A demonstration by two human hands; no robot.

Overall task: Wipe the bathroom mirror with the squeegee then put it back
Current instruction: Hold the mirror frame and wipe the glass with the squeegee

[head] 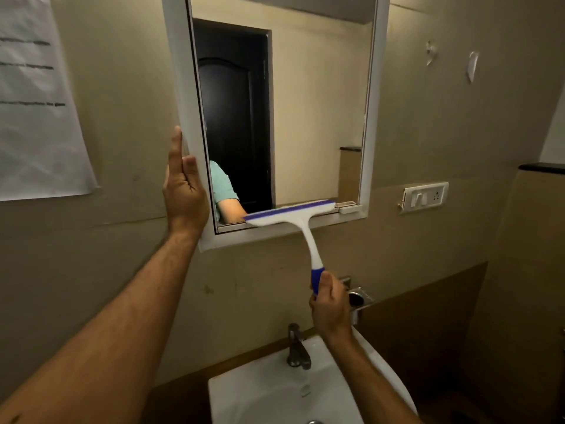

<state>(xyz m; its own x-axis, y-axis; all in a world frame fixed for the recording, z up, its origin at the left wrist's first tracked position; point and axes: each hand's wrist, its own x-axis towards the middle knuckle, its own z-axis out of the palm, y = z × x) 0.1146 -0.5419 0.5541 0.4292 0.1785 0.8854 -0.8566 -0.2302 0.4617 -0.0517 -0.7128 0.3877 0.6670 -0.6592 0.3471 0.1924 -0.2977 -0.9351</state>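
The white-framed bathroom mirror (318,117) hangs on the beige wall above the sink. A white squeegee (305,228) with a blue blade and blue grip has its blade lying across the mirror's bottom edge, right of centre. My right hand (331,307) grips the blue end of its handle, below the mirror. My left hand (185,191) rests flat, fingers straight, against the outer left side of the mirror frame near its lower corner. The glass reflects a dark door and part of a person's sleeve and arm.
A white sink (266,390) with a metal tap (298,347) sits directly below. A metal wall holder (357,298) is just behind my right hand. A switch plate (425,197) is on the wall at right, a paper sheet (36,102) at left.
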